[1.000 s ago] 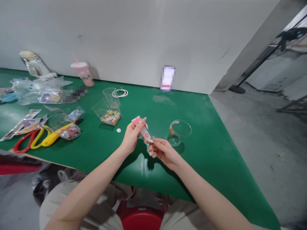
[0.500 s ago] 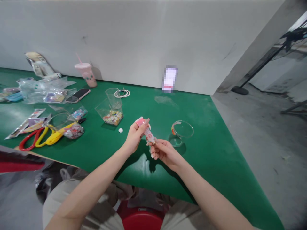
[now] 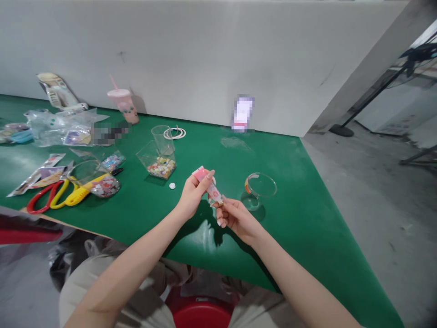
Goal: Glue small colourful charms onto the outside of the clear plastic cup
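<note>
Over the green table, my left hand is closed round a pink and white tube, thumb on top. The tube slants down toward my right hand, whose fingertips pinch its lower end; the exact tip is hidden by the fingers. A small white round piece lies left of my left hand. Right of my hands is a clear round container with an orange mark on its side. A clear square cup holds many small coloured pieces.
To the left lie red-handled scissors, a yellow-handled tool, a clear cup with reddish pieces and plastic bags. Toward the wall stand a pink drink cup, a clear cup, a white cable coil and a lit phone.
Both hands and the tube have barely moved. The whole view has shifted very slightly.
</note>
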`<state>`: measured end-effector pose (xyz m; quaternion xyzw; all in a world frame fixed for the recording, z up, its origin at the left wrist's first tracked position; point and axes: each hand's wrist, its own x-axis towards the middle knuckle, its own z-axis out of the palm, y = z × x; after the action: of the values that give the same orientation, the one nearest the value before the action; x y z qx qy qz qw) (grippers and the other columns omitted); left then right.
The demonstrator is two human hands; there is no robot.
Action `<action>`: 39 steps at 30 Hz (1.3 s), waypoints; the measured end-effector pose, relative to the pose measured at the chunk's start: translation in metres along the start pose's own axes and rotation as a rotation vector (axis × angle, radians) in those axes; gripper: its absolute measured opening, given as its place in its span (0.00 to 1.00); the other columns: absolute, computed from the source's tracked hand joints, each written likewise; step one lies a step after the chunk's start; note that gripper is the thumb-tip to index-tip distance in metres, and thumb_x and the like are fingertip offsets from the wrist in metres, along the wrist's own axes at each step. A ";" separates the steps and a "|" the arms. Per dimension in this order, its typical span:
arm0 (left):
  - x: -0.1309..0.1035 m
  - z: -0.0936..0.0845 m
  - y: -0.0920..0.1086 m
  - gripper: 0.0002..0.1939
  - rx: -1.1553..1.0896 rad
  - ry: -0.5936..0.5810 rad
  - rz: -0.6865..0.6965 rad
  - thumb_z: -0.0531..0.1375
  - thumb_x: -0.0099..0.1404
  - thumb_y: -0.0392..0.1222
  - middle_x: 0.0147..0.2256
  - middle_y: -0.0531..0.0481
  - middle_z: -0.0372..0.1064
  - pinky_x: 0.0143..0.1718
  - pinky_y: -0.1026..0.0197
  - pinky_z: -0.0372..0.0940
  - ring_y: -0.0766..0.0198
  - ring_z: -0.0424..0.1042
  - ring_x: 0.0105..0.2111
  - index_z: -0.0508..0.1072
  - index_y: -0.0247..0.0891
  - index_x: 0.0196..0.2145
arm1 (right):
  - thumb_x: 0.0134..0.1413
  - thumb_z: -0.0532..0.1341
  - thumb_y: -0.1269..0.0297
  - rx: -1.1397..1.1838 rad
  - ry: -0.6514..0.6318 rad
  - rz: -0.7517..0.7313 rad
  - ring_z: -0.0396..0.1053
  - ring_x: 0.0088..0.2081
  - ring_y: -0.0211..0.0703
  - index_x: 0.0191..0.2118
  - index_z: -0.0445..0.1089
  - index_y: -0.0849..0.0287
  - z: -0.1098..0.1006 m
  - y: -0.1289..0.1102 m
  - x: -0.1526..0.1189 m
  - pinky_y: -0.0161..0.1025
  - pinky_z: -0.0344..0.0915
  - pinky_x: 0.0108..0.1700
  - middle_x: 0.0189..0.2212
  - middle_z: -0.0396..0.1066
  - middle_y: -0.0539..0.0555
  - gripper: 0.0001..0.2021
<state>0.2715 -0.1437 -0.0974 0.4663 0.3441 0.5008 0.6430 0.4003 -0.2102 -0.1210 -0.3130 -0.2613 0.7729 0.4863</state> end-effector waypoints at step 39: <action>0.000 -0.001 0.001 0.18 0.017 -0.012 0.026 0.63 0.54 0.55 0.16 0.60 0.61 0.15 0.70 0.56 0.75 0.59 0.13 0.65 0.36 0.26 | 0.45 0.67 0.51 -0.039 0.026 -0.003 0.67 0.19 0.29 0.30 0.74 0.65 0.001 -0.002 -0.001 0.25 0.62 0.21 0.18 0.70 0.49 0.18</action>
<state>0.2707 -0.1429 -0.0972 0.4791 0.3384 0.5033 0.6345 0.4006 -0.2107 -0.1186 -0.3320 -0.2706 0.7626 0.4846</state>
